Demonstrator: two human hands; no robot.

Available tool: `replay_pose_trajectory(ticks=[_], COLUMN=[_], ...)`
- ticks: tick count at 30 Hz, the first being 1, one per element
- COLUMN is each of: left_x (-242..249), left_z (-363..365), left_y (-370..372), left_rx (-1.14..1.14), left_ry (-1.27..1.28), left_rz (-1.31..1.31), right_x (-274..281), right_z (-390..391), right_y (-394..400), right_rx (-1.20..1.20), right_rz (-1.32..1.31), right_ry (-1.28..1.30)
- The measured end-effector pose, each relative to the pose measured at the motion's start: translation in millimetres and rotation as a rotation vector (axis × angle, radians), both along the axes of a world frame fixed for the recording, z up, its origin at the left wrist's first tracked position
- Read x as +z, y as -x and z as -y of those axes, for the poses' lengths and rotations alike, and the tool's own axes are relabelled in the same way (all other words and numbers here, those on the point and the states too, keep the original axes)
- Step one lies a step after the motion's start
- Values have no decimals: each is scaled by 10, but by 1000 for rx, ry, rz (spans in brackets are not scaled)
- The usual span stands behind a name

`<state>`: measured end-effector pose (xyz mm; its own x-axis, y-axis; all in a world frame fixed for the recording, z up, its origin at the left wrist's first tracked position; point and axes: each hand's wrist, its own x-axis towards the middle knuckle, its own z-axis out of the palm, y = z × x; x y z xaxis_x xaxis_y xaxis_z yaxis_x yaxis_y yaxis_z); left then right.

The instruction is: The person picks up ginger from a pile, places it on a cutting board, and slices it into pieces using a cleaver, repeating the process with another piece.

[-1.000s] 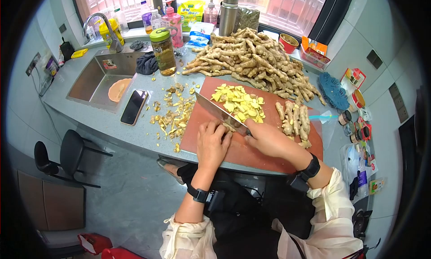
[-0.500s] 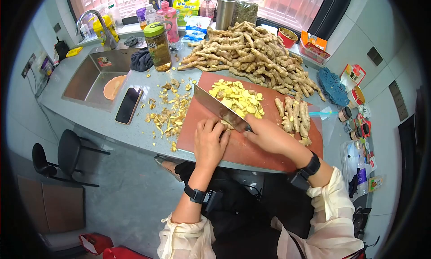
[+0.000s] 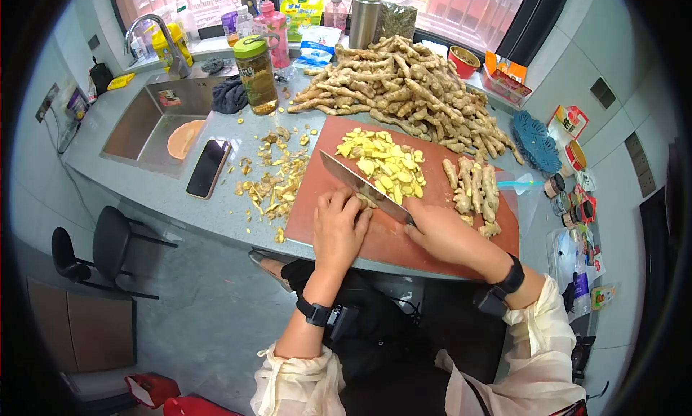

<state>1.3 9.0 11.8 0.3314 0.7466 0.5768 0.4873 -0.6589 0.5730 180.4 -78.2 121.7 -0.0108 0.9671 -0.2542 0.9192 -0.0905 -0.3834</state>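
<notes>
My right hand [image 3: 440, 232] is wrapped round the handle of a broad cleaver [image 3: 364, 187], its blade slanting up to the left over the red cutting board [image 3: 432, 254]. Beside the blade, the bent fingers of my left hand [image 3: 339, 225] press a piece of ginger [image 3: 366, 202] on the board; its shape is mostly covered. Behind the blade lies a heap of yellow ginger slices [image 3: 386, 164]. Several whole ginger pieces [image 3: 476, 189] rest at the board's right side. Trimmings [image 3: 270, 182] are scattered left of the board.
A large ginger pile [image 3: 411, 91] stands behind the board. Further left are a phone [image 3: 208, 169], a green-lidded bottle [image 3: 256, 77] and the sink [image 3: 148, 131]. A blue dish [image 3: 535, 140] and small jars [image 3: 555, 185] lie on the right.
My right hand has moved slightly right and down toward me with the cleaver, whose blade now sits lower. My left hand has hardly moved.
</notes>
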Motion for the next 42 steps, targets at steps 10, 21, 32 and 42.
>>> replay_pose_trajectory(ticks=[10,21,32,42], left_x=[-19,-36,-18,21], left_z=[15,11,8,4], left_y=[37,49,29,10], left_rx=[-3,-18,-18,-15], left_ry=[-18,-1,14,14], left_rz=[15,24,9,2], right_x=[-212,2,-4,-155], right_z=[-325,39,-15,-325], right_y=[7,-251,-201,-56], right_rx=[31,-1,14,37], right_rz=[-74,-176,-158,-129], right_ry=[-123,-198,7,-47])
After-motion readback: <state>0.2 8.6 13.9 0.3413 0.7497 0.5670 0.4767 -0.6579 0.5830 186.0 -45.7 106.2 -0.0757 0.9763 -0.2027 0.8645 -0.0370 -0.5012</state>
